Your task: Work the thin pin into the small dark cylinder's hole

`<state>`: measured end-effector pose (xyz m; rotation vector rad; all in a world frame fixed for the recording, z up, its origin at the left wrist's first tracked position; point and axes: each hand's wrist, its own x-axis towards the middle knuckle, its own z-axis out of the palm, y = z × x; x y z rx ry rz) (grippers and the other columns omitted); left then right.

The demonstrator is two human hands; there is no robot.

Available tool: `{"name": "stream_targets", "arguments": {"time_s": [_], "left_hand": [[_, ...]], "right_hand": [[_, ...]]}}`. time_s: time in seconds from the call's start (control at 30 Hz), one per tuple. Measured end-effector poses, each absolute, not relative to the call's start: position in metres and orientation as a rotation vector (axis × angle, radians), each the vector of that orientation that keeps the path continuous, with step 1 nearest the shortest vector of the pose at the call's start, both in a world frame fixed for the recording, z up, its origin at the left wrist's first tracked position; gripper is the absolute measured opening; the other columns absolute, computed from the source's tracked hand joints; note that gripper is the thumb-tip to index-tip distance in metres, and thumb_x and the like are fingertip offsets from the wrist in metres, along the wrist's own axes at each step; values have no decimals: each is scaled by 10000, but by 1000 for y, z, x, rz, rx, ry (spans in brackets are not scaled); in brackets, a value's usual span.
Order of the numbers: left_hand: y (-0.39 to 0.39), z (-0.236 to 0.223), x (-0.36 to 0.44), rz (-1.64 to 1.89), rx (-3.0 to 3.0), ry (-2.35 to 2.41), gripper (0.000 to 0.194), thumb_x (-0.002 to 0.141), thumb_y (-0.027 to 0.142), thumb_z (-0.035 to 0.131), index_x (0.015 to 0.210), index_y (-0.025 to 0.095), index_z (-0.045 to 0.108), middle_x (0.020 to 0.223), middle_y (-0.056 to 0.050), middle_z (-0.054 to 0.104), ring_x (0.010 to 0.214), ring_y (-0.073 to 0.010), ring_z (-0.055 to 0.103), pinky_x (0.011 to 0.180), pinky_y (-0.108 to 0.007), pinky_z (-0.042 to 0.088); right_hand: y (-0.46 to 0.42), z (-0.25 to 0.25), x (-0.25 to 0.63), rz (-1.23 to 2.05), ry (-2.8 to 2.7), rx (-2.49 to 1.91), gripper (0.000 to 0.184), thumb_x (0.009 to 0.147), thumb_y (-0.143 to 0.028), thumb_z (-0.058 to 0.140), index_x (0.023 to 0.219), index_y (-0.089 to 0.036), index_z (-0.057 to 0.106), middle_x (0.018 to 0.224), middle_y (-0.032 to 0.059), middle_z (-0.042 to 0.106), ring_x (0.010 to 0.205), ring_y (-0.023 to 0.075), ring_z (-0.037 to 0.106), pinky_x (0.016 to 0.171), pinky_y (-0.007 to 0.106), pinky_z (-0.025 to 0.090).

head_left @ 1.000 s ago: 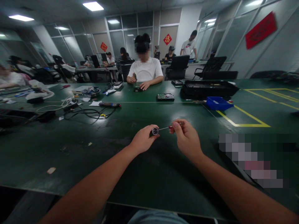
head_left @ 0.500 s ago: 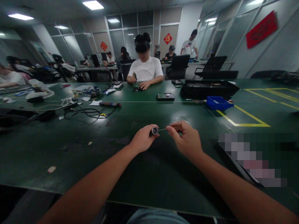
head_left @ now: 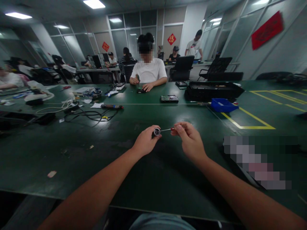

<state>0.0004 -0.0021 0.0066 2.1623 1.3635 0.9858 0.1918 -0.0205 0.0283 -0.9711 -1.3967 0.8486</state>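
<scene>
My left hand [head_left: 146, 140] is closed around a small round part [head_left: 156, 131] with a silvery rim and a dark inside, its open end turned toward me. A thin screwdriver [head_left: 165, 130] with a red collar is in my right hand [head_left: 190, 135], the fingers pinched about its handle. Its metal shaft points left, and the tip reaches the rim of the round part; whether it sits inside cannot be made out. Both hands are raised above the green table [head_left: 144, 179].
Ahead lies a hard drive [head_left: 169, 98]. A blue bin [head_left: 223, 105] and a long black tray [head_left: 213, 91] stand at the right. Black cables [head_left: 93, 116] and a striped tool [head_left: 111, 107] are on the left. Across the table a person [head_left: 148, 70] works on a small dark device.
My right-hand fingers have shifted back along the screwdriver, so its red collar and handle now show. The round part appears slightly further left and higher, as the whole view has shifted slightly.
</scene>
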Motion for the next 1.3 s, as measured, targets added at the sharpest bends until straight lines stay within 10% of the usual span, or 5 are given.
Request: {"name": "stream_targets", "arguments": {"time_s": [0.23,1.3], "left_hand": [[0,7,-2,859,2236,1365,298,892,282,623,1190,276,614,1160,-35,662,1032,-226,632,917,-376,495],[-3,8,3,940,2172,1286,262,873,255,641,1134,248,623,1106,-23,689,1011,-207,635,892,-337,488]], "right_hand": [[1,21,203,1045,-1073,-1017,264,866,-461,643,834,-200,622,759,21,616,648,152,593,593,311,541],[-21,31,196,562,-1480,-1135,252,951,-446,544,947,-205,615,807,47,725,721,187,697,687,344,533]]}}
